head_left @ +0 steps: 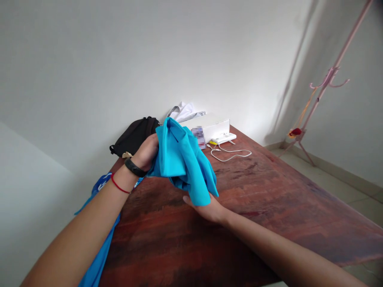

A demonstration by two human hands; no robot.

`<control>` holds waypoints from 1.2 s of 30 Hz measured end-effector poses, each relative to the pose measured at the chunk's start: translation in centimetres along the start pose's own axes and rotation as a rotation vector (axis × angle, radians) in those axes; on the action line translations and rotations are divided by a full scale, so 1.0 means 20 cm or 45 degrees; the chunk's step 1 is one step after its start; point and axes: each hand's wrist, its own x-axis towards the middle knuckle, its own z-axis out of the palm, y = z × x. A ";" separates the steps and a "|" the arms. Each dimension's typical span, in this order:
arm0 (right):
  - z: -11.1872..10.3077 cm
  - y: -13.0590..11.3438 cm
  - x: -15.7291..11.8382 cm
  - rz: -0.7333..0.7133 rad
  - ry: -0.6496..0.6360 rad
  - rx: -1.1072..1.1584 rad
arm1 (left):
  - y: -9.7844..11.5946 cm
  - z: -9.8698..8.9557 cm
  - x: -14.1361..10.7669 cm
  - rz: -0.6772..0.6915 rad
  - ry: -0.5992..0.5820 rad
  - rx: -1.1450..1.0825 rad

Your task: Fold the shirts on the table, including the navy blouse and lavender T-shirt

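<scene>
A bright blue cloth garment [175, 155], bunched and folded over itself, is held up above the wooden table. My left hand [149, 153], wearing a black wristband, grips its left side; the fingertips are hidden by the fabric. Lower down, my right hand [206, 209] is at the garment's lower right end, where a tube-like fold hangs over it. Its thumb shows at the left of that fold, while the cloth covers the other fingers.
On the dark red wooden table [254, 223], a black bag [134, 135], a white box [214, 123], white cloth [182, 111] and a white cable [230, 153] lie toward the back. More blue fabric [100, 247] drapes over the left edge. A pink coat stand [326, 83] rises at right.
</scene>
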 end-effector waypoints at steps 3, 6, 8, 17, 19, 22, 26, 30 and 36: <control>0.03 -0.02 -0.05 -0.139 -0.234 -0.223 | -0.12 -0.02 -0.12 -0.083 -0.049 0.084; 0.05 -0.04 -0.08 -0.252 -0.536 -0.387 | -0.32 -0.05 -0.26 -0.022 0.032 0.448; 0.06 -0.06 -0.09 -0.328 -0.592 -0.453 | -0.46 -0.05 -0.37 -0.085 -0.006 0.574; 0.05 -0.07 -0.06 -0.368 -0.268 -0.371 | -0.83 0.00 -0.77 0.125 0.000 0.910; 0.06 -0.04 -0.05 -0.379 -0.112 -0.369 | -0.81 -0.03 -0.79 0.194 0.029 0.942; 0.08 -0.01 -0.04 -0.323 0.043 -0.376 | -0.76 -0.07 -0.79 0.246 0.061 0.927; 0.08 0.00 -0.02 -0.201 -0.144 -0.446 | -0.71 -0.02 -0.81 0.277 -0.037 0.796; 0.08 0.01 -0.03 -0.222 -0.399 -0.598 | -0.68 0.07 -0.85 0.358 -0.156 0.800; 0.08 0.02 -0.03 -0.186 -0.377 -0.601 | -0.61 0.09 -0.88 0.429 -0.266 0.828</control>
